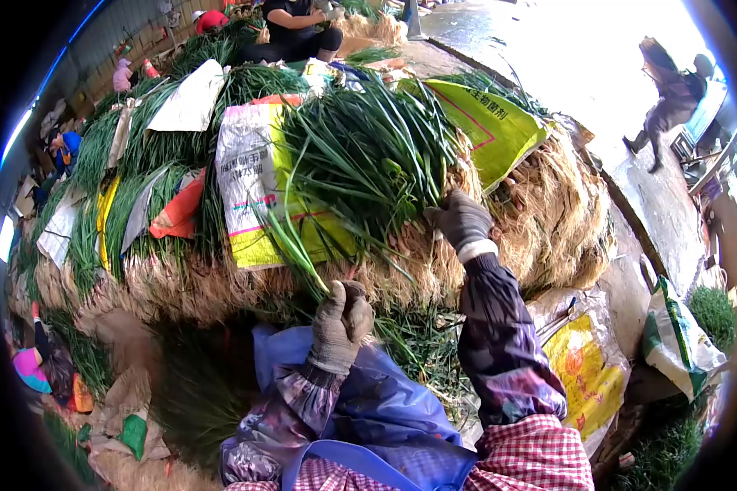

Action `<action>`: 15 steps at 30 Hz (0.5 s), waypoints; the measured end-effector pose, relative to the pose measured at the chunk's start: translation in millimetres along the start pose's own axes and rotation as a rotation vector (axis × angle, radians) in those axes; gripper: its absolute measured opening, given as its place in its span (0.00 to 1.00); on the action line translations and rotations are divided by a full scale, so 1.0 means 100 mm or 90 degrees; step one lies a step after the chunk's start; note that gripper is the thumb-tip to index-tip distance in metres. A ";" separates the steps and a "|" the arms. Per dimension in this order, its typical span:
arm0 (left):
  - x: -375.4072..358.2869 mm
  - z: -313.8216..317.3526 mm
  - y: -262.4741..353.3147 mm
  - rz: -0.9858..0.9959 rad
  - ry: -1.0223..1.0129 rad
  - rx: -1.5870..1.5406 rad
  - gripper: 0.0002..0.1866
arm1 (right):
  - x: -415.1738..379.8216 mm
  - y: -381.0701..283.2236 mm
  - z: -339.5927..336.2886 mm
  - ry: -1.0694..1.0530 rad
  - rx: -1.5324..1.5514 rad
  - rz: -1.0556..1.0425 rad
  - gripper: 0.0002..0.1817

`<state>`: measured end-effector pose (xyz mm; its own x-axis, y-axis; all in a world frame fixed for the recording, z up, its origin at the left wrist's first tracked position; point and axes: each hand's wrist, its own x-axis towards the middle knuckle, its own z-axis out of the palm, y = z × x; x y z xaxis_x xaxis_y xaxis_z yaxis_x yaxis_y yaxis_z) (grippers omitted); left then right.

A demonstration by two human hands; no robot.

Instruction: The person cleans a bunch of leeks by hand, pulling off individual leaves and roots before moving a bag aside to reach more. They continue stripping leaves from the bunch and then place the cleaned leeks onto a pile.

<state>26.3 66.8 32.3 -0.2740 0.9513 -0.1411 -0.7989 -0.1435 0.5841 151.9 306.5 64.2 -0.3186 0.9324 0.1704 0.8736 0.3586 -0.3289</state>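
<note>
My left hand (340,323), in a grey glove, is closed around the lower end of a few green onions (296,254). Their long leaves point up and away, over the printed sack. My right hand (464,222), also gloved, rests at the root end of a loose heap of green onions (368,151). Its fingers curl in against the stalk bases, and the fingertips are partly hidden there. Under that heap lies a white and yellow-green printed sack (250,176). Pale, stringy roots (549,213) hang thickly along the near side of the large pile.
A yellow-green sack (491,123) lies right of the heap, and bundled green onions (164,217) stretch left. A blue apron (385,409) covers my lap. One person (291,33) sits behind the pile; another person (671,94) is at right. A yellow printed bag (577,368) lies lower right.
</note>
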 end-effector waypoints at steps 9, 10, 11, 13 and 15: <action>0.00 -0.33 -0.05 -0.003 0.007 -0.008 0.20 | 0.26 0.17 0.12 0.017 0.096 0.040 0.23; 0.01 -0.33 -0.01 -0.017 -0.009 0.008 0.20 | 0.26 0.15 0.09 0.013 0.222 0.012 0.22; 0.04 -0.31 -0.02 0.002 0.010 0.057 0.20 | 0.25 0.07 0.12 -0.003 0.509 -0.042 0.17; 0.06 -0.20 -0.04 0.030 0.057 0.156 0.21 | -0.10 -0.14 -0.18 -0.102 0.630 -0.053 0.14; 0.10 0.01 0.00 0.020 0.075 0.179 0.23 | -0.54 -0.34 -0.30 -0.195 0.720 -0.039 0.13</action>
<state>24.6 76.4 31.8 -0.3702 0.9069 -0.2012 -0.6139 -0.0763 0.7856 150.9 242.7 94.2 -0.5583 0.8289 0.0345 0.0780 0.0938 -0.9925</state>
